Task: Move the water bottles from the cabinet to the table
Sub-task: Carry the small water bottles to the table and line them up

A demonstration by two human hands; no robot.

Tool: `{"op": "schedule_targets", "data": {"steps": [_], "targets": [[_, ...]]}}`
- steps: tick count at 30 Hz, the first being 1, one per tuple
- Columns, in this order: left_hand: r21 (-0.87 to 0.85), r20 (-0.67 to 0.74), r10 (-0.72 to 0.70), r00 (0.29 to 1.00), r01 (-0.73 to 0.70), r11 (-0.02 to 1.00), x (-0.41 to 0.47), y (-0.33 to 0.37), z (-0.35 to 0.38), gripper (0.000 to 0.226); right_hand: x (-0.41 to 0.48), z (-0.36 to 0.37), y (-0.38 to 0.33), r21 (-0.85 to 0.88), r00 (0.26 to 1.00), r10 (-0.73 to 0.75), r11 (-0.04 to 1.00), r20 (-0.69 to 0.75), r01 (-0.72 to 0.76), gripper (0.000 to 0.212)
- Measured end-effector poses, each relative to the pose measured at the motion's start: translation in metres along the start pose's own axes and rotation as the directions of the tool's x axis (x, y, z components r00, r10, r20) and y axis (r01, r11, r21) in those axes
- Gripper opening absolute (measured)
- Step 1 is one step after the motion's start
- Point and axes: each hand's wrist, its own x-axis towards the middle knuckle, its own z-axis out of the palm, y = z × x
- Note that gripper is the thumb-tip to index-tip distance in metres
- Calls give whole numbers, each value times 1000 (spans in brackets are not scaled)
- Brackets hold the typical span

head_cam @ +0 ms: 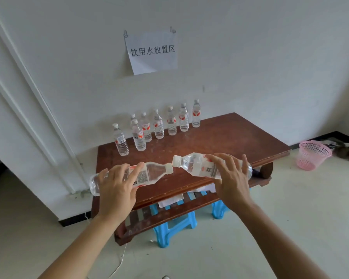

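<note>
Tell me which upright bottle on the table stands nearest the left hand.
The leftmost bottle, alone near the table's left edge, forward of the row; the others stand farther right.

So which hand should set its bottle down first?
Probably right: the right hand holds the right bottle over bare table; the left hand has the left bottle partly past the table's near-left corner.

Brown wooden table [220, 137] against white wall [250, 57], pink basket [312, 156] on pale floor [290, 218]
</note>
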Motion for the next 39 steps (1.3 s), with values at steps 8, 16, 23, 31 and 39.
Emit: {"op": "schedule_targets", "data": {"steps": [8, 16, 23, 31, 39], "targets": [[-211, 73, -9, 997, 24, 977, 126, -53, 144, 92, 129, 95, 48, -24, 998, 56, 998, 14, -55, 83], [-253, 71, 77, 994, -57, 966, 219, -52, 252, 76, 199, 156, 111, -36, 990, 132, 991, 60, -130, 80], [-250, 235, -69, 970, 129, 960, 273, -29, 342, 80, 270, 230, 198, 82, 965, 191, 975, 178, -208, 78], [-169, 304, -480, 823, 542, 823, 311, -28, 386, 68, 365, 319, 234, 321, 936, 92, 924, 340, -208, 66], [-287, 399, -786, 472, 879, 382, 297, -61, 409, 72, 389, 385, 197, 450, 846, 86, 816, 526, -363, 73]]}}
